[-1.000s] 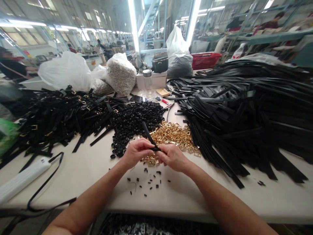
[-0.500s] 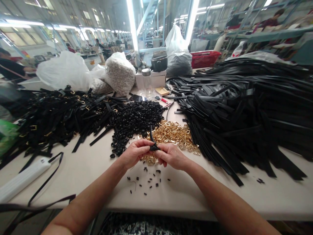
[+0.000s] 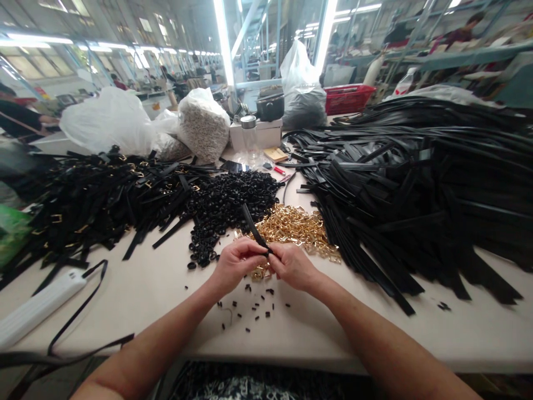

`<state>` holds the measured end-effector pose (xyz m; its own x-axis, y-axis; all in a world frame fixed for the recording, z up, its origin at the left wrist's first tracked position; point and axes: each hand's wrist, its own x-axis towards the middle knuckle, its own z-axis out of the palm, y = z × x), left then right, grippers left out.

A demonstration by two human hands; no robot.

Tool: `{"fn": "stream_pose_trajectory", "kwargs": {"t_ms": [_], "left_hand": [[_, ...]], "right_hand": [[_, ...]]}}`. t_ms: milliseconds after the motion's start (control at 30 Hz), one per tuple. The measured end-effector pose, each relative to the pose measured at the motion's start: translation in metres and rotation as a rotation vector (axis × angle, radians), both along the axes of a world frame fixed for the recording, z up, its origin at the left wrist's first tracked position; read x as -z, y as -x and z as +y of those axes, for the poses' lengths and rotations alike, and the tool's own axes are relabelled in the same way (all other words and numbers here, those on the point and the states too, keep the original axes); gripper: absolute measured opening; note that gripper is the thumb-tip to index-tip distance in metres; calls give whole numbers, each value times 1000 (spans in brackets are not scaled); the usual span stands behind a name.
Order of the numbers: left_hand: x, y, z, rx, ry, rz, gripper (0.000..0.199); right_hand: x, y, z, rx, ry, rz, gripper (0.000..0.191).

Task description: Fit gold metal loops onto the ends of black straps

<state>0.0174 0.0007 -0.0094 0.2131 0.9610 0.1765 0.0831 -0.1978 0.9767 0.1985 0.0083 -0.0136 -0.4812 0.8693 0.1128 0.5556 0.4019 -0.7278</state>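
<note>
A short black strap (image 3: 254, 225) is pinched between my two hands, its free end sticking up and away from me to the left. My left hand (image 3: 235, 264) has thumb and fingers closed on it. From the other side my right hand (image 3: 291, 265) grips it, fingertips almost meeting the left ones. Whether a buckle or loop sits on the strap there is hidden by my fingers. Just beyond lies a heap of gold buckles (image 3: 300, 228), and left of it a heap of black strap loops (image 3: 233, 200). Small black bits (image 3: 256, 305) are scattered on the table nearer me.
Long black straps (image 3: 387, 189) pile up at right, straps with gold buckles (image 3: 125, 194) at left. Behind stand filled plastic bags (image 3: 204, 125), a glass jar (image 3: 249, 139) and a red basket (image 3: 350, 99). A white power strip (image 3: 45, 305) lies at the left table edge.
The strap's free end now shows longer and leans further left. My hands have shifted slightly right, with the fingertips closer together. One small black bit now lies to the left of the others.
</note>
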Motion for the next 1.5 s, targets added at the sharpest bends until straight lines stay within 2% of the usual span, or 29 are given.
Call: {"fn": "stream_pose_trajectory", "kwargs": {"t_ms": [67,200,267,367,500,567,633,767,833,1000,1133,1267,1500], "left_hand": [[0,0,-1,11,-7,22,15],[1,7,3,47,200,-68,23],[2,11,5,56,225,-45,23],[4,13,7,50,162,26,16],[6,12,7,-14,-73,193,8],[5,10,6,-26,-135,233,9],[5,8,5,-20,-81,174,12],[7,5,4,34,128,-47,24],[9,6,5,19,149,-67,23],[12,9,7,-9,63,-18,18],[10,8,5,0,-89,116,14],[9,7,4,-8,-265,278,9],[9,8,5,-55,-237,315,9]], "right_hand": [[0,-1,1,-2,-21,-18,18],[-2,-4,2,21,-45,-40,22],[-2,-4,2,9,-62,-50,21],[0,-3,1,-15,-96,-76,20],[2,-2,-1,-35,-104,-107,20],[0,-1,-1,-25,-85,-98,22],[-1,-1,-1,8,-54,-82,23],[-2,0,-1,53,2,-32,24],[-2,0,0,31,37,9,23],[-3,-3,2,-112,182,158,21],[0,-4,3,-79,229,194,20],[2,-1,2,-79,195,232,18],[-4,1,1,-152,314,367,22]]}}
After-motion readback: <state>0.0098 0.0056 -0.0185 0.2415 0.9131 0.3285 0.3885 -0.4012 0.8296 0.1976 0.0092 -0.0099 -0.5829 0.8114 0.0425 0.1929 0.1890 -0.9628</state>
